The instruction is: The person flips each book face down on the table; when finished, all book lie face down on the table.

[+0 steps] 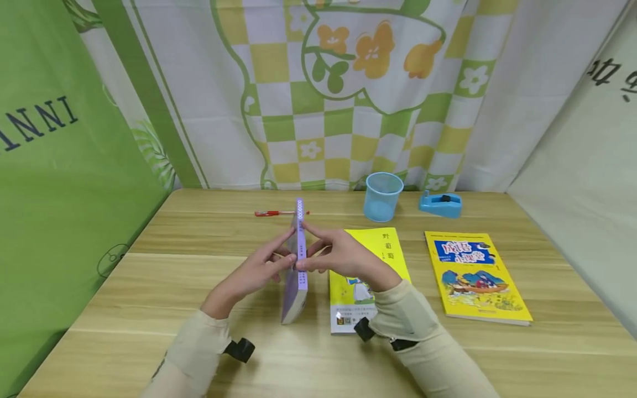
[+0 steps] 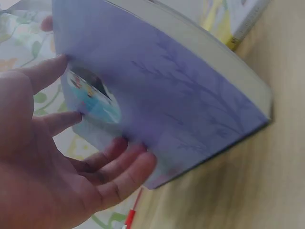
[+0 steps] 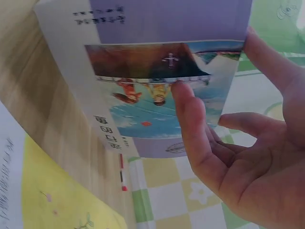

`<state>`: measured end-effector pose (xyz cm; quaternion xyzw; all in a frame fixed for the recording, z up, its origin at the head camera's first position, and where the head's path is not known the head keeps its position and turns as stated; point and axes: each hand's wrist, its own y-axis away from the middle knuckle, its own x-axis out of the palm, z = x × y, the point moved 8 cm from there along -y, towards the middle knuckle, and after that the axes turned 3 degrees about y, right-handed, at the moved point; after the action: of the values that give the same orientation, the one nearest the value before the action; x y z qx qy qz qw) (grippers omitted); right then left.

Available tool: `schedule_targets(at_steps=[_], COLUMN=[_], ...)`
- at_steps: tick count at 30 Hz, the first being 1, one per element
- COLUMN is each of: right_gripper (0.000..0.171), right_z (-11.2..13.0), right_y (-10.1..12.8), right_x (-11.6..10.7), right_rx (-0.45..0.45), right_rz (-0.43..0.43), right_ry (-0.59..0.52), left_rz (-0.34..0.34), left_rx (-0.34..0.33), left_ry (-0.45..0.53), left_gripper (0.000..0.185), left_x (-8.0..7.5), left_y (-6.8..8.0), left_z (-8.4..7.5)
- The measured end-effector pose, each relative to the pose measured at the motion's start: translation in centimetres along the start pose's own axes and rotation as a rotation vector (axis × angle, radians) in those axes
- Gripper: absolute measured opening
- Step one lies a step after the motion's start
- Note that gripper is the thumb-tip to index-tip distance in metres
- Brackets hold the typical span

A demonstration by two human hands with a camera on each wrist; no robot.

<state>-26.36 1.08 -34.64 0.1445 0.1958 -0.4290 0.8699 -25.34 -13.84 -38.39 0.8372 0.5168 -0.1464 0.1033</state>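
A purple paperback book (image 1: 301,243) stands on its edge with the spine facing up, held between both hands. My left hand (image 1: 256,272) holds it from the left, its fingertips on the purple cover (image 2: 190,105) and at the spine's edge. From the right, my right hand (image 1: 348,254) grips it, the thumb at the spine and one finger pressed on the illustrated cover (image 3: 147,107). Under the right forearm lies a yellow book (image 1: 373,243), partly hidden by that hand and sleeve. Behind the purple book, a red pen (image 1: 269,213) lies crosswise.
Another yellow book (image 1: 480,276) lies flat on the right of the wooden table (image 1: 149,287). A blue mesh pen cup (image 1: 383,196) and a blue tape dispenser (image 1: 440,205) stand at the back. Patterned curtains (image 1: 308,132) hang behind the table.
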Motion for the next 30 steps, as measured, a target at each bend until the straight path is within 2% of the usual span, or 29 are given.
schedule_targets(at_steps=[5,8,11,16,24,27,30], right_gripper=[0.09,0.091,0.093,0.095,0.097,0.097,0.097], right_z=[-0.1,-0.3,-0.7,-1.8,-3.4,-3.8,-4.1], right_y=[0.1,0.0,-0.2,-0.9,-2.1,-2.4,-2.6], right_x=[-0.2,-0.2,0.1,1.1,2.3,2.5,2.8], right_rx=[0.016,0.032,0.056,0.099,0.135,0.122,0.11], right_rz=[0.04,0.05,0.059,0.055,-0.005,-0.03,-0.038], right_ry=[-0.062,-0.087,-0.095,-0.088,-0.027,0.019,0.111], left_rz=[0.005,-0.028,-0.088,-0.164,-0.198,-0.212,-0.222], left_rx=[0.006,0.032,-0.011,-0.128,-0.189,-0.197,-0.209], left_ry=[-0.025,-0.084,-0.183,-0.332,-0.515,-0.552,-0.596], left_gripper=[0.066,0.067,0.068,0.067,0.065,0.064,0.063], left_x=[0.5,0.6,0.5,-0.2,-1.2,-1.4,-1.5], left_y=[-0.2,-0.3,-0.2,0.3,0.5,0.5,0.5], left_z=[0.9,0.9,1.2,1.7,2.1,2.1,2.2])
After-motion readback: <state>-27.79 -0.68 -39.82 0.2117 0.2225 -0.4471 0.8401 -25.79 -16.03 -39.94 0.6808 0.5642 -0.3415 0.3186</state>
